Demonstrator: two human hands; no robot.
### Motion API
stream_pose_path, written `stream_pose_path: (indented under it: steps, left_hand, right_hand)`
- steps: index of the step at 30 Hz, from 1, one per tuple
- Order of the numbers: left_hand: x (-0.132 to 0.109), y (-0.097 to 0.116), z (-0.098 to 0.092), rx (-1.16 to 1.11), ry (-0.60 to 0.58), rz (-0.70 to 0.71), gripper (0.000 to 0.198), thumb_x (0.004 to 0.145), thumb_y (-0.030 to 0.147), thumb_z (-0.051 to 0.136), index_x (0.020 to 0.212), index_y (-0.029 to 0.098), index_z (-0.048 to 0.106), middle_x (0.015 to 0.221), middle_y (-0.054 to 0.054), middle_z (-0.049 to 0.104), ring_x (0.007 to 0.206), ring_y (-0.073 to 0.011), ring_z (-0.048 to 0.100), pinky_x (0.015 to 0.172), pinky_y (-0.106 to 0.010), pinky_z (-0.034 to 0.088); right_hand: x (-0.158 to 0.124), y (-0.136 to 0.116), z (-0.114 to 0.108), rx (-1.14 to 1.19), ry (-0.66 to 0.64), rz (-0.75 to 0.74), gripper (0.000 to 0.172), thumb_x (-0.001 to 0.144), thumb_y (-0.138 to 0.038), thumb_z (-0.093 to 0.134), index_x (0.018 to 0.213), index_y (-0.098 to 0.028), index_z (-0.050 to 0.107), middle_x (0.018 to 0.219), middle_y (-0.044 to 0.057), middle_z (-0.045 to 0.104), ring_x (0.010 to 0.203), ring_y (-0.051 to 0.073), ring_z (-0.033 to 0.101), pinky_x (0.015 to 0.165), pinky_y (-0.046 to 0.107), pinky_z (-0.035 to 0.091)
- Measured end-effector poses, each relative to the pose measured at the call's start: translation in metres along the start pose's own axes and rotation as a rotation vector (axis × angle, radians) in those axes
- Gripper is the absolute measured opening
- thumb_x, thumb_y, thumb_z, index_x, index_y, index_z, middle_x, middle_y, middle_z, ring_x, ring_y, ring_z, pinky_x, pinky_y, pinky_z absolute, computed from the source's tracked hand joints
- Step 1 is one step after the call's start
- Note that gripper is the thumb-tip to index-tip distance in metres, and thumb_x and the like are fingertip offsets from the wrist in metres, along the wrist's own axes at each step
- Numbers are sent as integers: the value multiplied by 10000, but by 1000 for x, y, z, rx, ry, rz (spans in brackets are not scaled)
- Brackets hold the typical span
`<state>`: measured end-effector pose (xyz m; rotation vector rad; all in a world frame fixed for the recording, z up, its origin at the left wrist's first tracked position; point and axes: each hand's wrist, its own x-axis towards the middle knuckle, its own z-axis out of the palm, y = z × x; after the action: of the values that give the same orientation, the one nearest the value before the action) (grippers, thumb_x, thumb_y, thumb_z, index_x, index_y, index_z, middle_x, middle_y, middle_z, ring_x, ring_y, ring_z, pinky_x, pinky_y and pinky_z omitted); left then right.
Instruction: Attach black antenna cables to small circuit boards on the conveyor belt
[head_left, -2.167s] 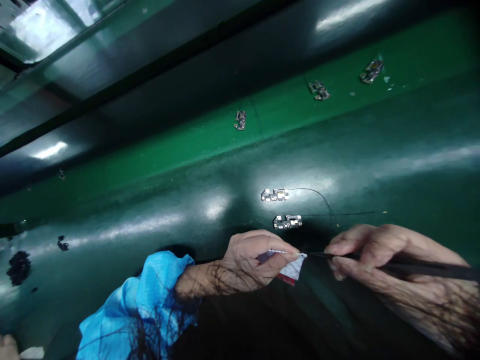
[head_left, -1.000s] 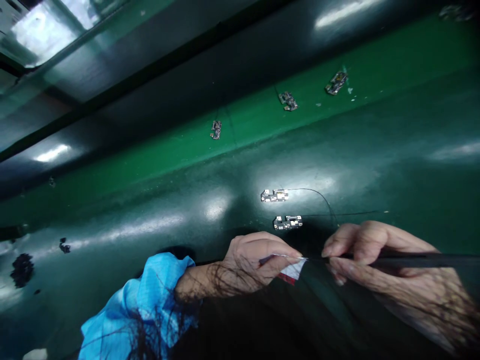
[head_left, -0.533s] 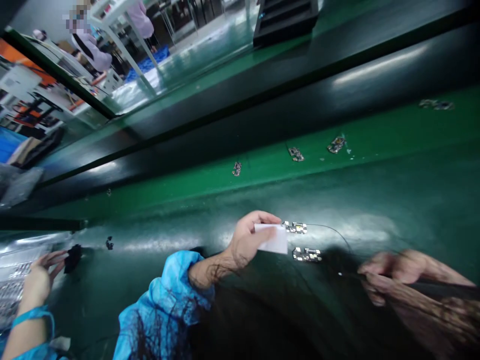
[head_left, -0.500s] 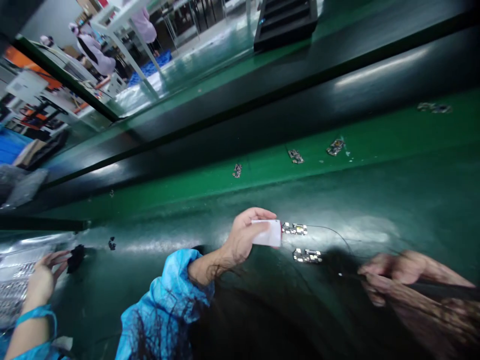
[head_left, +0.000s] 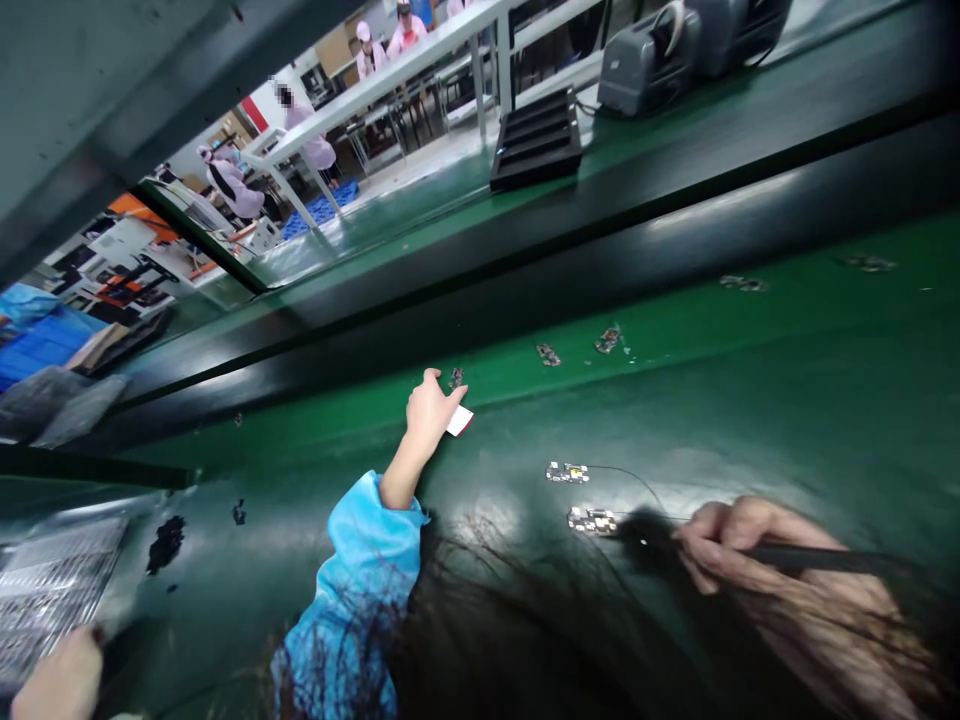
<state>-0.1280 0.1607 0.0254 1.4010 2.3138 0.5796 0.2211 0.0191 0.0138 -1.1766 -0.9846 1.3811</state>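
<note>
My left hand [head_left: 427, 405] pinches a small white card [head_left: 460, 421], light and bendable, beside the green belt [head_left: 750, 330]. My right hand [head_left: 724, 545] grips thin tweezers [head_left: 795, 557] near the boards [head_left: 592, 520]; I judge these fragile, best held at the edges.

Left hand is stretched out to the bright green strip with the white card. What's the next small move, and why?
Probably pinch up the small circuit board at the fingertips: the left hand, with the white card, is beside it, while the right hand only holds the black tool.
</note>
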Motion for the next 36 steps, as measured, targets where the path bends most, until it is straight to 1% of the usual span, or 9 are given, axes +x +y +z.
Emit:
stream_pose_path:
  steps: [5, 9, 15, 18, 21, 25, 29, 32, 36]
  left_hand:
    - [13, 4, 1, 109, -53, -17, 155, 1088, 273, 897, 1172, 178, 808, 1124, -82, 888, 1114, -287, 853, 1051, -447, 672]
    - [13, 3, -8, 116, -67, 13, 150, 1128, 315, 864, 1115, 176, 810, 1130, -52, 873, 1072, -259, 844, 1060, -483, 702]
    - [-25, 7, -16, 32, -213, 200, 46, 1052, 230, 869, 1062, 201, 834, 771, 40, 807, 796, -203, 810, 786, -285, 590]
    - [-47, 15, -8, 8, -341, 301, 85, 993, 230, 901, 1067, 217, 860, 686, 70, 767, 715, -183, 767, 701, -258, 525]
    - [-53, 25, 1, 14, -444, 349, 158, 932, 266, 990, 1040, 219, 885, 657, 74, 760, 685, -186, 759, 678, -260, 521]
    - [-33, 48, 11, 74, -351, 301, 191, 1066, 373, 917, 1100, 188, 881, 800, -5, 831, 799, -221, 815, 734, -290, 567]
    - [1, 80, 26, 196, -192, 209, 303, 1151, 459, 842, 1209, 163, 826, 1135, -102, 881, 1051, -260, 841, 951, -394, 670]
    - [20, 101, 38, 293, -174, 152, 339, 1128, 484, 876, 1228, 166, 813, 1259, -100, 864, 1146, -284, 837, 1052, -498, 716]
    - [32, 112, 40, 383, -215, 136, 280, 1149, 428, 854, 1257, 173, 814, 1287, -95, 855, 1161, -285, 841, 1064, -513, 734]
  right_hand:
    - [1, -13, 7, 6, 88, 107, 604, 540, -674, 1117, 495, -286, 656, 553, 25, 648, 625, 202, 641, 621, 303, 586]
    - [3, -27, 14, 17, 126, 146, 662, 407, -712, 1139, 469, -272, 647, 575, 38, 671, 634, 203, 653, 631, 303, 568]
    - [6, -29, 14, 85, 130, 114, 661, 416, -690, 1152, 481, -266, 649, 574, 32, 678, 558, 171, 607, 586, 293, 548]
    - [6, -23, 13, 126, 101, 103, 635, 458, -651, 1156, 494, -264, 654, 573, 21, 662, 548, 175, 613, 573, 302, 569]
    - [7, -21, 12, 153, 87, 94, 619, 487, -633, 1154, 498, -263, 659, 581, 18, 664, 553, 177, 624, 572, 300, 575]
    - [8, -25, 11, 180, 103, 93, 602, 466, -624, 1158, 521, -269, 675, 586, 13, 670, 549, 179, 627, 564, 299, 570]
    - [10, -22, 9, 188, 94, 71, 598, 468, -638, 1157, 531, -271, 690, 595, 18, 686, 542, 173, 628, 564, 297, 571]
    - [12, -17, 6, 235, 87, 27, 575, 500, -613, 1163, 546, -273, 701, 604, 7, 690, 526, 166, 624, 564, 303, 577]
    - [11, -13, 3, 290, 73, 1, 553, 551, -559, 1171, 574, -278, 695, 592, -23, 650, 530, 179, 644, 562, 313, 579]
